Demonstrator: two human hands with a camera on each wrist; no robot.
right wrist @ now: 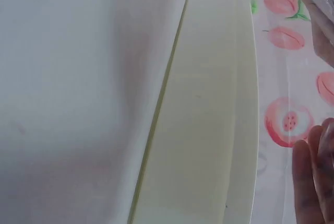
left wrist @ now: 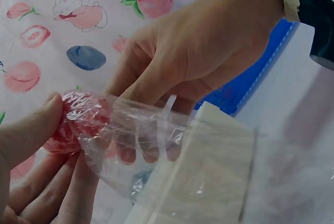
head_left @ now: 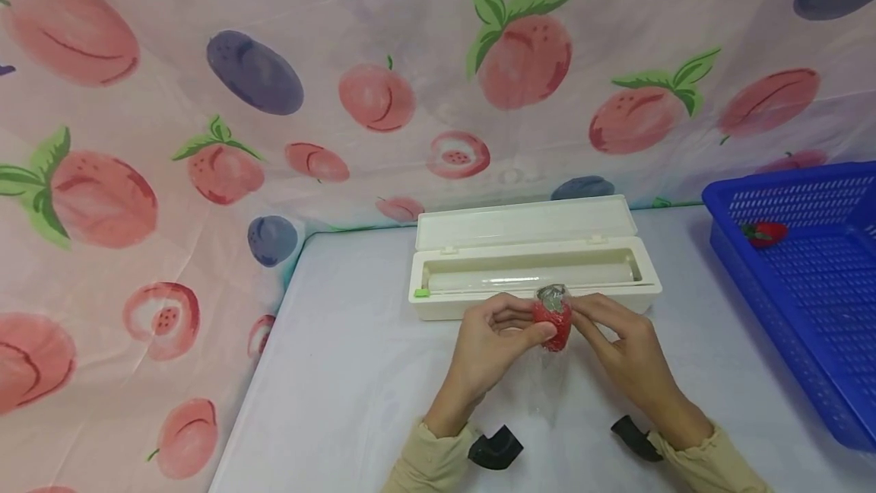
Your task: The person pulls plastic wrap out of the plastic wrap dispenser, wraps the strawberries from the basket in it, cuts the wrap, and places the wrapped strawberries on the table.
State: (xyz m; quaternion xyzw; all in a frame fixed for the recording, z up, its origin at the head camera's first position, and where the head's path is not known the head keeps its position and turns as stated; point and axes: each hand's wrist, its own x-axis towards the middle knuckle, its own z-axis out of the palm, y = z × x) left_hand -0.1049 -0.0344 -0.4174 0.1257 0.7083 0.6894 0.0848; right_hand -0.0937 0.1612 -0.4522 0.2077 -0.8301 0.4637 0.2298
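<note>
A red strawberry (head_left: 560, 329) with a green leafy top is wrapped in clear cling film (left wrist: 156, 130). My left hand (head_left: 489, 345) grips it, with the thumb across its front and the fingers behind. From the other side, my right hand (head_left: 626, 352) pinches the film between thumb and forefinger, right at the strawberry's edge. A loose tail of film hangs below the fruit in the head view. In the left wrist view the film stretches away from the strawberry (left wrist: 86, 119), past my right hand (left wrist: 182, 62).
Just beyond my hands, a white cling film box (head_left: 424, 306) stands with its lid up and a roll (head_left: 527, 278) inside. To the right, a blue basket (head_left: 773, 318) holds another strawberry (head_left: 766, 233). A fruit-patterned cloth (head_left: 328, 21) hangs behind the white table (head_left: 328, 371).
</note>
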